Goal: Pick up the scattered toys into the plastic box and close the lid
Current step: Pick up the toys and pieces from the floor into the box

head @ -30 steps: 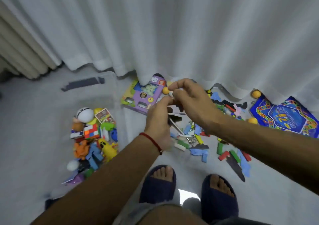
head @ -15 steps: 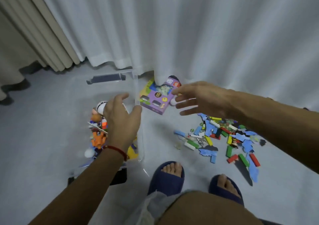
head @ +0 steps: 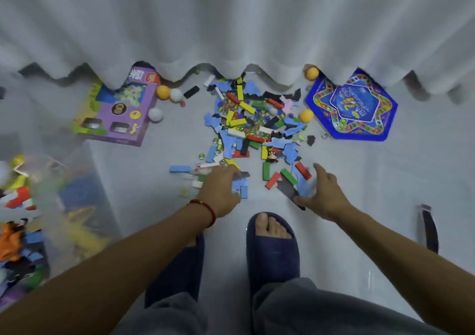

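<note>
A pile of scattered toys (head: 253, 126) lies on the floor ahead: coloured wooden blocks, blue puzzle pieces, marbles. My left hand (head: 221, 188) rests palm down on the pile's near left edge, over blue pieces and blocks. My right hand (head: 322, 193) is spread open over the near right edge, beside red and green blocks (head: 281, 176) and a dark piece. A clear plastic box (head: 84, 180) stands at the left, holding several toys. Whether either hand grips anything is hidden.
A purple toy carton (head: 118, 113) lies at the back left with orange and white balls (head: 168, 94) beside it. A blue star game board (head: 352, 107) lies at the back right. White curtain (head: 231, 21) hangs behind. A dark clip lies at right (head: 428, 226). My slippered feet stand below.
My left hand has left the box and come down onto the toy pile. My right hand has dropped to the pile's right side. The view has swung right and downward.
</note>
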{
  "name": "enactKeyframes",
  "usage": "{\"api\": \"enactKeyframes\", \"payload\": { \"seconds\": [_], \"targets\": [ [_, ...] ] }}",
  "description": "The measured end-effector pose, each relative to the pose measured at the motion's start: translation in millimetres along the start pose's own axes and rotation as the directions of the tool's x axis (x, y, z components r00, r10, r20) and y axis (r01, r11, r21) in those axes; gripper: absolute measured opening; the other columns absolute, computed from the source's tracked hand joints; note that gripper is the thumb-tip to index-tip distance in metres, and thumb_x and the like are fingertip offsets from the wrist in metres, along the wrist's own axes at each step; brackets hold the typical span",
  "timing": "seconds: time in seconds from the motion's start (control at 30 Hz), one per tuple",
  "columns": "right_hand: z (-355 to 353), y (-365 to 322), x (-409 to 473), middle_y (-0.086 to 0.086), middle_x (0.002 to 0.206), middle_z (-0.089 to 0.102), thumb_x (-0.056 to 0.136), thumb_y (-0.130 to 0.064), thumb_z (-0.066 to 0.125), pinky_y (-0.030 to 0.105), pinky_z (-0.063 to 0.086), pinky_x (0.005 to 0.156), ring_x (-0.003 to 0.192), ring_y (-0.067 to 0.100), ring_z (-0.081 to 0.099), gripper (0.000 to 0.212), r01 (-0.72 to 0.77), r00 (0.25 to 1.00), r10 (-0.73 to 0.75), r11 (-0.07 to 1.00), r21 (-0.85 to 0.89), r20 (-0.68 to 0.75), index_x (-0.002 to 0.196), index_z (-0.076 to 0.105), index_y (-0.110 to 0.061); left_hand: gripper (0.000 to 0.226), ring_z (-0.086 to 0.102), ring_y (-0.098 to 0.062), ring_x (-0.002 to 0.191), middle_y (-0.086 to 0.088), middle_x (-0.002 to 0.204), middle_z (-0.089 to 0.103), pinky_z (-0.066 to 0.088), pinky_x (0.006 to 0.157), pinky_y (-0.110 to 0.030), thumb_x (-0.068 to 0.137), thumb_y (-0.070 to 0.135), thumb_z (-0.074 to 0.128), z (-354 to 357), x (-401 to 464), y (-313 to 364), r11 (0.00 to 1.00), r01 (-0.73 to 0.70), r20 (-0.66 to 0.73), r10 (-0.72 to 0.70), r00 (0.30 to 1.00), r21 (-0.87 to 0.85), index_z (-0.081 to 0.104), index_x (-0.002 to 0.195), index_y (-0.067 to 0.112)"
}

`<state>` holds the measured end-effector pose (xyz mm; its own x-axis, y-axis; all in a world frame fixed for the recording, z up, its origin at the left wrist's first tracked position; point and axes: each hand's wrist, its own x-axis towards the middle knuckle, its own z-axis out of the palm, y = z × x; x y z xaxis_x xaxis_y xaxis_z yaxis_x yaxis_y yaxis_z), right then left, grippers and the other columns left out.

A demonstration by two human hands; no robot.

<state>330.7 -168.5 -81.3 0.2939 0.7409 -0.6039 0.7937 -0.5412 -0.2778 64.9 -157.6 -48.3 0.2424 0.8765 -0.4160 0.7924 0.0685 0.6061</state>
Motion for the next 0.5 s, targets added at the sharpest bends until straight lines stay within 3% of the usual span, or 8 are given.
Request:
{"api": "enactKeyframes", "payload": {
  "seconds": [0.1, 0.23, 0.37, 0.5],
  "targets": [
    [19, -3, 15, 0.009, 0.158, 0.015, 0.054, -0.064, 0.087, 0.049, 0.031, 0.112, 0.141, 0.037, 0.026, 0.139, 0.085, 0.995, -0.091, 0.99, -0.115, -0.05, 0.156, -0.001, -0.028, 0.068, 0.047, -0.028, 0.111, -0.012, 0.126, 0.04, 0.042, 0.094, -0.031, 0.076, 0.027, 0.077, 26, 12, -7, 0.986, -0.047, 0.033, 0.042, 0.999, 0.16, 0.044, 0.135, 0.021],
    [25, -6, 33, 0.007, 0.146, 0.024, 0.052, -0.064, 0.088, 0.045, 0.042, 0.102, 0.129, 0.035, 0.031, 0.126, 0.124, 0.985, -0.141, 0.979, -0.162, -0.102, 0.152, 0.02, -0.028, 0.086, 0.041, -0.028, 0.114, -0.014, 0.129, 0.035, 0.043, 0.098, -0.037, 0.071, 0.046, 0.08, 44, 30, -9, 0.93, -0.062, 0.01, 0.062, 0.998, 0.363, 0.034, 0.139, 0.021],
    [26, 2, 36, 0.003, 0.139, 0.032, 0.054, -0.051, 0.093, 0.044, 0.049, 0.094, 0.121, 0.032, 0.041, 0.105, 0.138, 0.979, -0.136, 0.99, 0.003, -0.153, 0.14, 0.036, -0.033, 0.075, 0.039, -0.027, 0.116, -0.013, 0.128, 0.041, 0.038, 0.098, -0.034, 0.079, 0.055, 0.068, 49, 46, -12, 0.87, -0.086, -0.022, 0.111, 0.994, 0.486, 0.039, 0.135, 0.014],
    [31, 4, 29, 0.006, 0.131, 0.038, 0.062, -0.044, 0.092, 0.037, 0.053, 0.092, 0.11, 0.027, 0.051, 0.085, 0.16, 0.972, -0.146, 0.985, 0.063, -0.185, 0.13, 0.042, -0.031, 0.055, 0.04, -0.028, 0.118, -0.011, 0.128, 0.046, 0.033, 0.103, -0.035, 0.091, 0.04, 0.059, 50, 54, -13, 0.802, -0.198, 0.008, 0.235, 0.972, 0.564, 0.043, 0.135, 0.012]
  ]
}}
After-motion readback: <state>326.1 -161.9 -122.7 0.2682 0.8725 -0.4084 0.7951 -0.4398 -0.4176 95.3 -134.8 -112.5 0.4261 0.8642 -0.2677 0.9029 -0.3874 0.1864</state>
